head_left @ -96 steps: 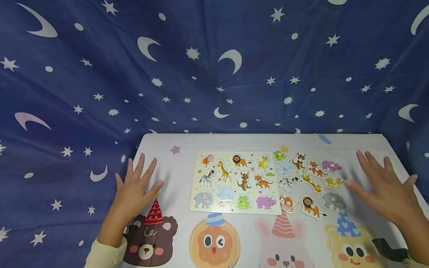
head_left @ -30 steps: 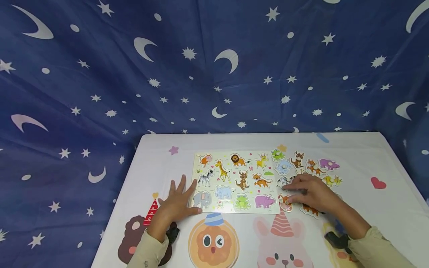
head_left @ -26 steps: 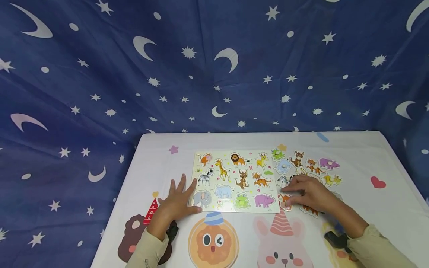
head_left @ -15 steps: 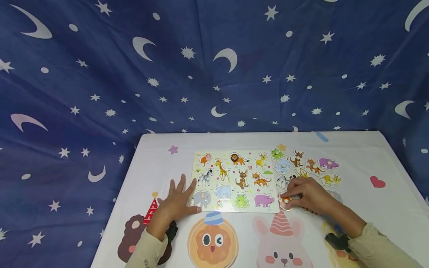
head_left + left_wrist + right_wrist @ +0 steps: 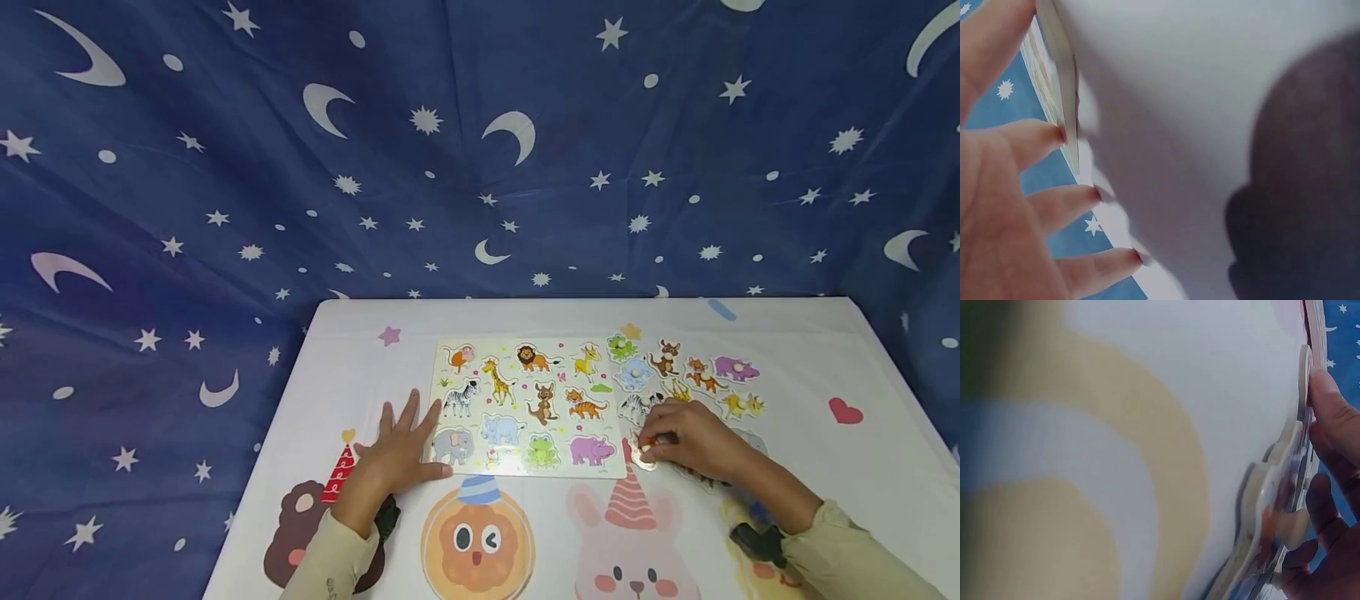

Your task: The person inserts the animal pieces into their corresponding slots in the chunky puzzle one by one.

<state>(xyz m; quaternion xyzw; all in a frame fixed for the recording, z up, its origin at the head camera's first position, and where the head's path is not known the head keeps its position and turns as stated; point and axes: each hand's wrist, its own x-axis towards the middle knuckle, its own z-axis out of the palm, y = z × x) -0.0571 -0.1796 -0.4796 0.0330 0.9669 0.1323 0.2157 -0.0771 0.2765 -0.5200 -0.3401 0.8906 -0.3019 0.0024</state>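
My left hand has its fingers spread and touches the left edge of the wooden animal puzzle board; in the left wrist view the thumb and a fingertip meet the board's edge. Printed animals show across the board. To its right, my right hand pinches the monkey puzzle piece between thumb and forefinger. That piece is mostly covered by the fingers. A lion piece lies partly hidden under the hand; in the right wrist view a knobbed piece stands below the thumb.
Other knobbed pieces lie close together: a zebra, a frog, a kangaroo, a hippo, a half-covered elephant and several more. The white printed cloth covers the table; a blue starry curtain hangs behind.
Both hands have come in from the table's sides, the left to the board, the right to the pieces. The right fingers have closed on the monkey piece, which has turned slightly.
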